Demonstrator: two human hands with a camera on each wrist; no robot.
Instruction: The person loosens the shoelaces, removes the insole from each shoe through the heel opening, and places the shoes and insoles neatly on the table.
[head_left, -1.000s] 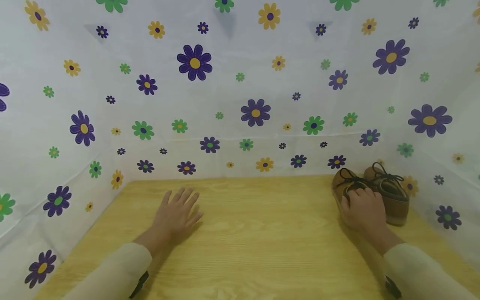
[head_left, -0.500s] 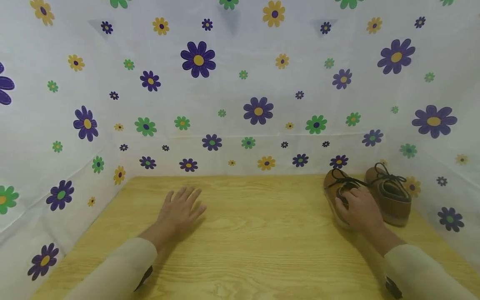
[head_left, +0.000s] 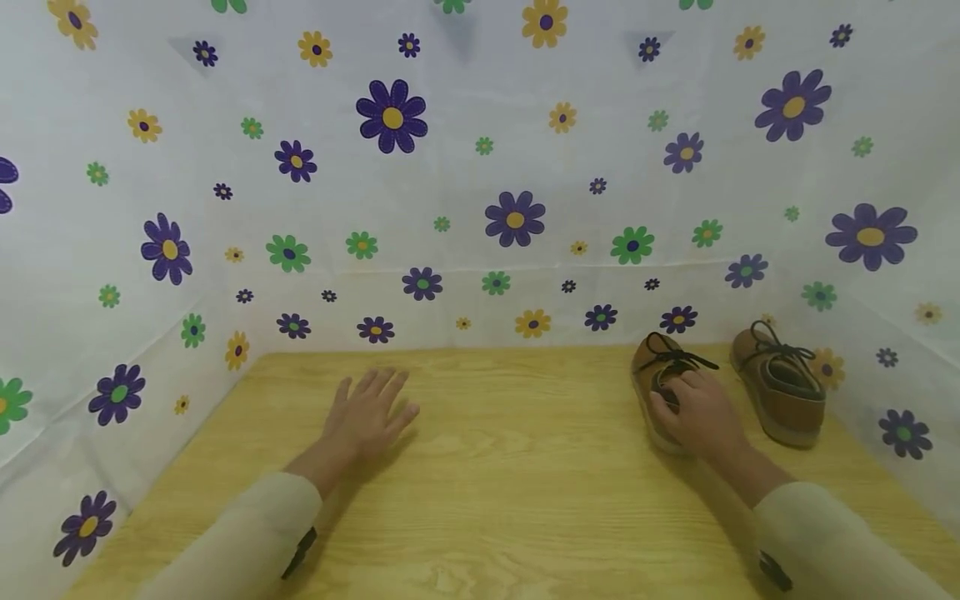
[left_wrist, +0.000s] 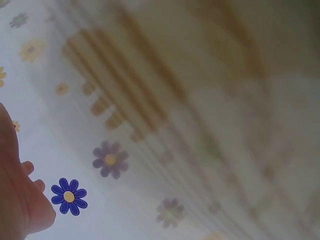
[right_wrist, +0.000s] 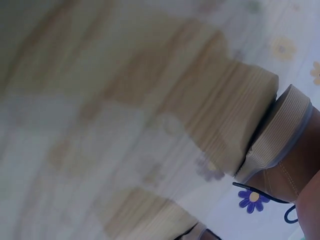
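Observation:
In the head view my right hand (head_left: 701,414) grips a brown lace-up shoe (head_left: 647,400) at its opening, fingers partly inside. The right wrist view shows that shoe's pale ribbed sole (right_wrist: 285,125) close to its reflection in the tabletop; whether it touches is hard to tell. The matching brown shoe (head_left: 795,410), with dark laces, stands to the right, apart from the held one. My left hand (head_left: 367,417) is spread palm down over the left part of the table, holding nothing. In the left wrist view only part of that hand (left_wrist: 22,195) appears.
A glossy wood-grain table (head_left: 487,475) lies below both hands. White sheeting (head_left: 450,183) printed with purple, green and yellow flowers stands up behind the table and along both sides. The second shoe is near the right sheeting.
My right hand has moved left with the shoe, opening a gap between it and the other shoe. My left hand has shifted slightly right, fingers still spread.

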